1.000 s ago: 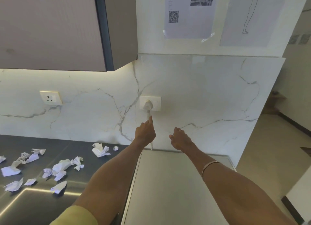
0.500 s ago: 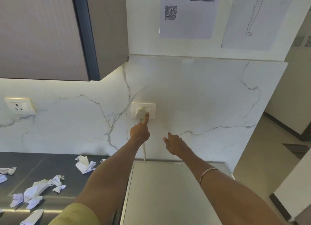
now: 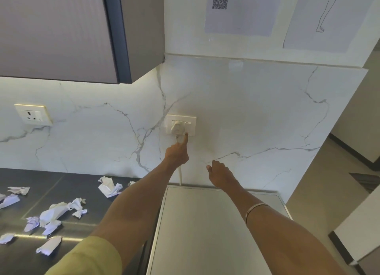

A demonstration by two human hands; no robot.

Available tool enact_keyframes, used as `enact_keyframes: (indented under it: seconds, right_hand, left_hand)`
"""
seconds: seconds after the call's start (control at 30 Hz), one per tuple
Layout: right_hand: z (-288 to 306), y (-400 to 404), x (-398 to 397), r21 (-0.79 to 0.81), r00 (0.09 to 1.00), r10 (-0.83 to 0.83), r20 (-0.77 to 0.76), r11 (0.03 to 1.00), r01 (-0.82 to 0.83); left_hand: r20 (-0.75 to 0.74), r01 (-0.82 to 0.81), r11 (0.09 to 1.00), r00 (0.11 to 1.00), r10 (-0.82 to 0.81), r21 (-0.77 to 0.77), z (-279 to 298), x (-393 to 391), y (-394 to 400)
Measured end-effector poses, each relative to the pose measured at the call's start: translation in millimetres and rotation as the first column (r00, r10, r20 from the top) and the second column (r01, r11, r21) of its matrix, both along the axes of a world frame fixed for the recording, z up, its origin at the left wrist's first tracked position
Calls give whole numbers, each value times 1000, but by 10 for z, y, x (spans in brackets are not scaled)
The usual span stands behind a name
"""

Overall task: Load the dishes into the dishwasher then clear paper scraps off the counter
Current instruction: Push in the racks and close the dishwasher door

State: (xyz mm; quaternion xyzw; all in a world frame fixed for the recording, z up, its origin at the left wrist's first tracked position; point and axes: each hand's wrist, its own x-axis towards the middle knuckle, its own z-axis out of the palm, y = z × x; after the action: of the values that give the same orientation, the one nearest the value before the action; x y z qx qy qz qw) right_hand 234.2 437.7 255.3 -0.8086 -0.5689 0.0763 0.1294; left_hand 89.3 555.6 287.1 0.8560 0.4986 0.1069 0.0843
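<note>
Several crumpled white paper scraps (image 3: 54, 213) lie on the dark counter (image 3: 24, 254) at the left. One more scrap (image 3: 108, 187) sits near the wall. My left hand (image 3: 177, 153) reaches up to the wall socket (image 3: 181, 125), its index finger touching the socket plate beside the white plug (image 3: 177, 127); the other fingers are curled and hold nothing. My right hand (image 3: 221, 173) hovers low by the marble wall, fingers loosely bent and empty. Below both arms is the pale flat top of a countertop appliance (image 3: 205, 233), probably the dishwasher.
A white cord (image 3: 180, 177) drops from the plug behind the appliance. A second socket (image 3: 33, 114) is on the wall at left. A grey wall cabinet (image 3: 61, 32) hangs overhead. Printed sheets (image 3: 240, 11) are stuck to the wall. A floor passage opens at right.
My left hand rose from below the plug and its index finger now touches the socket plate. My right hand stayed low near the wall. The view shifted slightly.
</note>
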Motion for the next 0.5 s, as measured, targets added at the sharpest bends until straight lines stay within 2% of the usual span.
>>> enact_keyframes:
  seconds: [0.27,0.5]
  right_hand:
    - [111,-238,2,61,998,22,54,998,-26]
    - [-27,-567,-127,58,995,94,41,994,-96]
  left_hand:
    - [83,11,999,997,-8,-37,-297,-72,-450]
    - [91,-32,995,996,23,98,-374,-271,-902]
